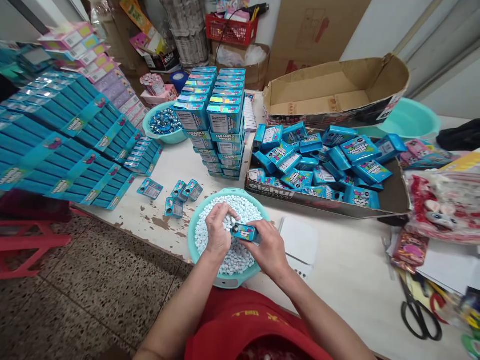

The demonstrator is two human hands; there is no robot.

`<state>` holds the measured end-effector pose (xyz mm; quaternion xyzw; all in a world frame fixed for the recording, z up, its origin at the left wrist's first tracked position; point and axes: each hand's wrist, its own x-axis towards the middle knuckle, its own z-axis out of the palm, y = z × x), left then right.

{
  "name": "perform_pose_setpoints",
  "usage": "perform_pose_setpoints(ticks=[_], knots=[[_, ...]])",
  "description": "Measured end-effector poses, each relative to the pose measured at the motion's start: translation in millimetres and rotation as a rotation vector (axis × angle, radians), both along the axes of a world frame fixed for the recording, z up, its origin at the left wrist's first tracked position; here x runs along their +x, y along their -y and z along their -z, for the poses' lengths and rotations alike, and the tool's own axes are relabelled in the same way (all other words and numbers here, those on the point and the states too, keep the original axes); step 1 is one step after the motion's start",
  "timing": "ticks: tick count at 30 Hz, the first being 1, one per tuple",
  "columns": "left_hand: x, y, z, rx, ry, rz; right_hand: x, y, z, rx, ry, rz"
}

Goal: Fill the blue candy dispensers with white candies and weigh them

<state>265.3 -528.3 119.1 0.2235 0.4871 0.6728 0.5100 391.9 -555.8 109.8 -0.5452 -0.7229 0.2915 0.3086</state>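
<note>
A turquoise basin (192, 235) full of small white candies (236, 262) stands at the table's front edge. Above it, my right hand (268, 245) grips a small blue candy box (245, 232), tilted with its end toward my left hand. My left hand (220, 227) is closed around several white candies, its fingertips at the box's end. Left of the basin lie several more small blue boxes (174, 207). Behind the basin and to its right, an open cardboard box (322, 206) holds a heap of similar blue boxes (296, 177).
Tall stacks of blue boxes (225, 135) stand behind the basin, with larger stacks (60, 150) at left. A bowl of blue wrapped candies (163, 122) sits between them. A white kitchen scale (299, 240) is right of the basin. Black scissors (420, 315) lie at far right.
</note>
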Motion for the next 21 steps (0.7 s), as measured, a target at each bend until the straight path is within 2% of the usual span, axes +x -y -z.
perform_pose_setpoints(ticks=[5, 13, 21], knots=[[2.7, -2.7, -3.6, -0.026, -0.036, -0.011, 0.3, -0.3, -2.6, 0.003, -0.011, 0.022], [10.3, -1.5, -8.2, -0.075, -0.037, -0.003, 4.3, -1.0, 3.1, -0.040, -0.031, 0.034], [17.9, -7.2, -14.5, -0.047, -0.057, -0.037, 8.5, -2.1, -1.8, -0.022, -0.063, 0.071]])
